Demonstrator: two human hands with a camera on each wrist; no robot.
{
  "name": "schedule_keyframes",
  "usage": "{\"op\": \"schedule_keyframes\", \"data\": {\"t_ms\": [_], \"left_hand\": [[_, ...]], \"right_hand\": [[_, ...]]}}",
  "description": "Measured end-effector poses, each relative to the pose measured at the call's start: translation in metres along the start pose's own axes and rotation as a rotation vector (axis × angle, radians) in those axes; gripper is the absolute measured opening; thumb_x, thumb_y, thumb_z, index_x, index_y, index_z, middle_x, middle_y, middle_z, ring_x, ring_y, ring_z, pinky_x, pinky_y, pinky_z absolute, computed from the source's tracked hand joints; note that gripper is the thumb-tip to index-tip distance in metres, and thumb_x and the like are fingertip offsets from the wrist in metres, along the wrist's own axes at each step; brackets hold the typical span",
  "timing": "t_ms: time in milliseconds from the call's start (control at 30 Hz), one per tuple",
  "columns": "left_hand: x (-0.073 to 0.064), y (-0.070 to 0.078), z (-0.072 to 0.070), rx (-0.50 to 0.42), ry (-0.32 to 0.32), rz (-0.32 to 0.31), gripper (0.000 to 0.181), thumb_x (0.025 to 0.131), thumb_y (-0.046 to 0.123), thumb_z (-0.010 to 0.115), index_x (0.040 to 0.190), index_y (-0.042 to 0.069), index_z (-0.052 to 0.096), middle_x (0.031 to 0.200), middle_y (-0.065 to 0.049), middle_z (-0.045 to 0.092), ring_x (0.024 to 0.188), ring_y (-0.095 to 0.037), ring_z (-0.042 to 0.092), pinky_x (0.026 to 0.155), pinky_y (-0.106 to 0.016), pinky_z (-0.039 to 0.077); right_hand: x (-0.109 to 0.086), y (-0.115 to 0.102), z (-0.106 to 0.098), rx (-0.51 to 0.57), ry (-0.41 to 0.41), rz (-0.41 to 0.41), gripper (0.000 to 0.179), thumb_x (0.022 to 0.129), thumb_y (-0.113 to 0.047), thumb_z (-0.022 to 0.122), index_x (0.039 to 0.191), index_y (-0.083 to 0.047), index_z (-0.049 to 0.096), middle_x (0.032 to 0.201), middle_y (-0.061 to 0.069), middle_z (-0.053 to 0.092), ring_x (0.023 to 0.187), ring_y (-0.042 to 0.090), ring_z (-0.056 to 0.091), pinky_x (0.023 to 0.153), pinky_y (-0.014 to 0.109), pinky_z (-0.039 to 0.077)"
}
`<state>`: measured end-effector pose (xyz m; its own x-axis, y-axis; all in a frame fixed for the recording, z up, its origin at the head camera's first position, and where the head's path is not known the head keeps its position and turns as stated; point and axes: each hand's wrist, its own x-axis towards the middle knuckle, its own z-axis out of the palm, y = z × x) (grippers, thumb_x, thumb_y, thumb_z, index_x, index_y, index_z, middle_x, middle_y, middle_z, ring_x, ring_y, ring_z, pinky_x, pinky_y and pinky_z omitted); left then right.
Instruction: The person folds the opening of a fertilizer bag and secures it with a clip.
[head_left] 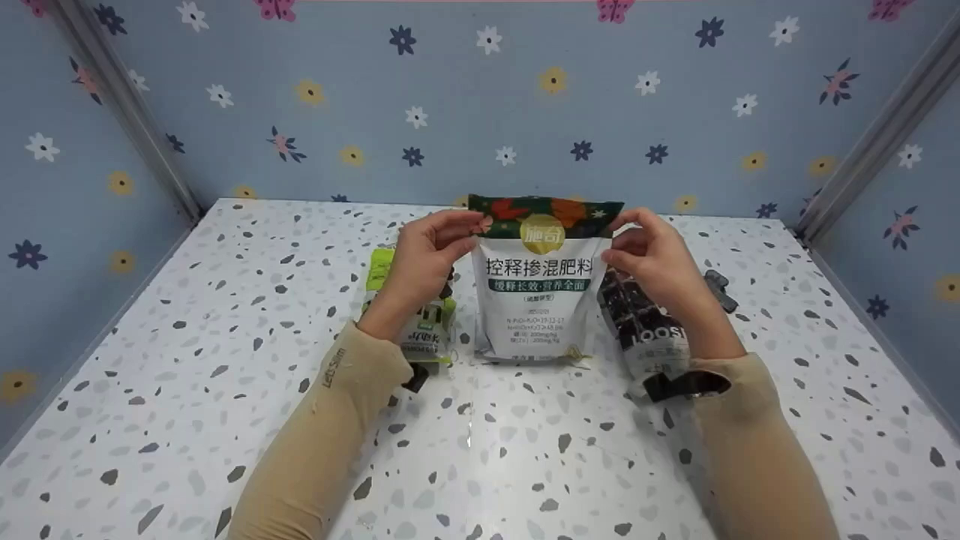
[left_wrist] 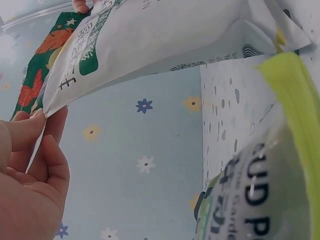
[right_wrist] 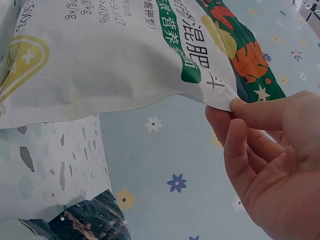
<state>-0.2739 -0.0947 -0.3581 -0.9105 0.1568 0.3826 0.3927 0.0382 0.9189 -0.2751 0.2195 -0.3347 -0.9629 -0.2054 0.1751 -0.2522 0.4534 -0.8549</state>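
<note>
A white fertilizer bag (head_left: 536, 300) with a dark green top band and orange leaf shapes stands upright in the middle of the table, its printed front toward me. My left hand (head_left: 431, 259) pinches its upper left edge between thumb and fingers. On the opposite side my right hand (head_left: 660, 259) pinches the upper right edge. The wrist views show both side edges between thumb and fingertips. Beneath my left wrist lies a lime-green and clear bag (head_left: 429, 330), partly covered by the hand. A black and grey bag (head_left: 649, 330) lies under my right forearm, partly hidden.
The speckled white table (head_left: 480, 465) ends at a blue flower-patterned wall (head_left: 450, 90) behind the bags. Metal posts (head_left: 885, 120) stand at the back corners. A small dark grey object (head_left: 720, 291) lies right of the black bag.
</note>
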Motion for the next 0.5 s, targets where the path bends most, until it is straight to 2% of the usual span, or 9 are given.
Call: {"op": "schedule_keyframes", "data": {"t_ms": [333, 500], "left_hand": [[0.0001, 0.0048, -0.0016, -0.004, 0.0, 0.082, 0.029, 0.093, -0.003, 0.066, 0.121, 0.004, 0.07, 0.116, -0.007, 0.071, 0.111, -0.017, 0.066, 0.096, -0.032, 0.05], [0.0003, 0.0019, -0.0031, -0.002, -0.018, 0.093, 0.028, 0.093, -0.003, 0.066, 0.119, 0.005, 0.07, 0.116, -0.006, 0.071, 0.111, -0.017, 0.066, 0.096, -0.032, 0.05]], "right_hand": [[-0.0035, -0.008, -0.0061, 0.067, 0.023, -0.043, 0.032, 0.091, 0.003, 0.07, 0.112, -0.004, 0.047, 0.092, 0.01, 0.071, 0.087, 0.02, 0.069, 0.083, 0.037, 0.057], [-0.0034, -0.0077, -0.0061, 0.041, 0.001, -0.048, 0.031, 0.09, 0.002, 0.071, 0.11, -0.003, 0.047, 0.092, 0.01, 0.071, 0.086, 0.018, 0.069, 0.084, 0.035, 0.056]]}}
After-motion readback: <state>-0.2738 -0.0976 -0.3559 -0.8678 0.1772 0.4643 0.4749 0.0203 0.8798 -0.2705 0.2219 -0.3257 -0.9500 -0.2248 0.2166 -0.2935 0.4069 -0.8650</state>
